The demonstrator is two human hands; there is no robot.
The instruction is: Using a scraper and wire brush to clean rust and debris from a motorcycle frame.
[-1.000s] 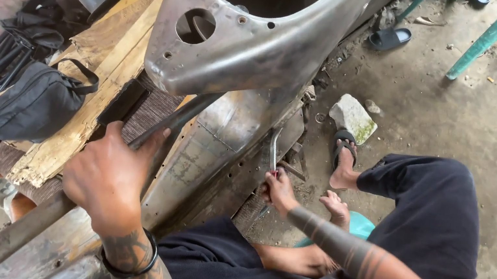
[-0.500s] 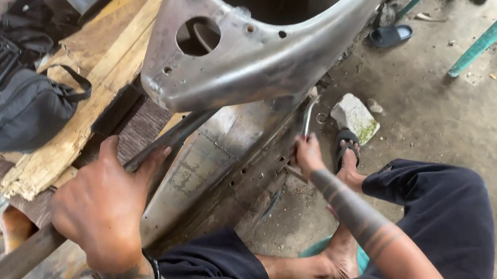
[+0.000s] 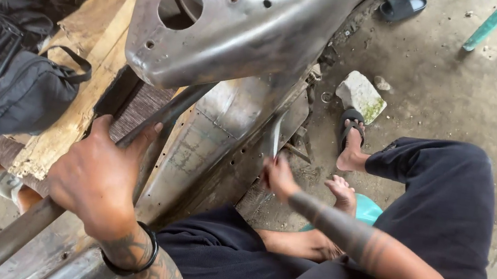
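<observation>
Left grip (image 3: 97, 179) is clenched around a metal bar (image 3: 152, 125); at three o'clock, a slim tool (image 3: 275, 138) is grasped by the right grip (image 3: 278, 177).

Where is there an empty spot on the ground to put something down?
The bare concrete floor is free between the pale stone, the dark slipper and the green chair leg. It is crowded by the metal body shell, where the right hand holds a thin tool, and the left hand grips a bar beside the black bag.
</observation>
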